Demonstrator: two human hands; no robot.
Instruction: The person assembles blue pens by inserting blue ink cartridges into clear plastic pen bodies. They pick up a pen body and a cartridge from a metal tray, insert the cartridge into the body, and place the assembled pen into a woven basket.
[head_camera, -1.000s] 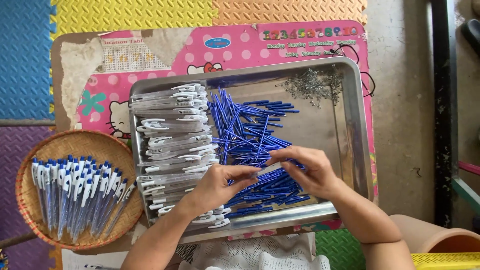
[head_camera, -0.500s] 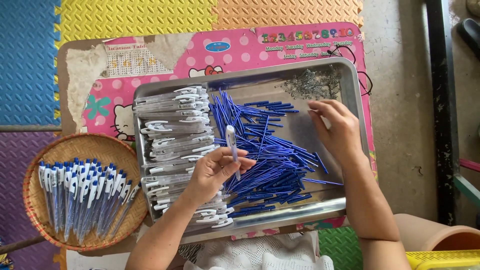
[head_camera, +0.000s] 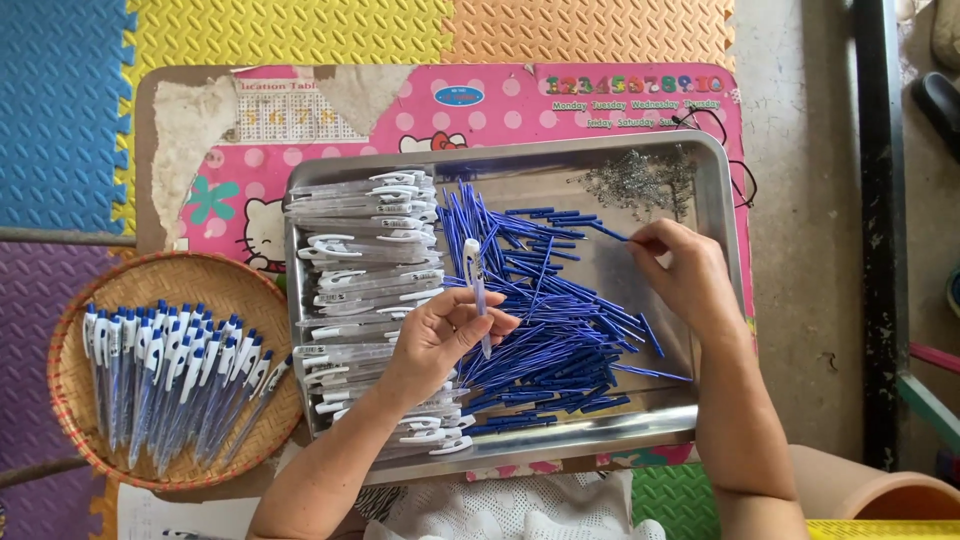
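Observation:
A steel tray (head_camera: 716, 200) holds a stack of clear pen barrels with white clips (head_camera: 365, 250) on its left side. A heap of blue refills (head_camera: 560, 340) fills its middle. Small metal springs (head_camera: 640, 180) lie in the far right corner. My left hand (head_camera: 440, 335) holds one pen barrel (head_camera: 476, 285) upright over the tray. My right hand (head_camera: 685, 275) pinches the end of a single blue refill (head_camera: 608, 231) near the springs.
A round woven basket (head_camera: 70, 400) at the left holds several assembled pens (head_camera: 170, 375). The tray sits on a small pink cartoon-print table (head_camera: 330, 120) over coloured foam floor mats (head_camera: 60, 110). White netting (head_camera: 500, 510) lies at the near edge. An orange pot (head_camera: 880, 495) stands at lower right.
My hands have parted from the refill heap. The left one rose with a pen barrel. The right one moved toward the far right corner and now pinches a blue refill.

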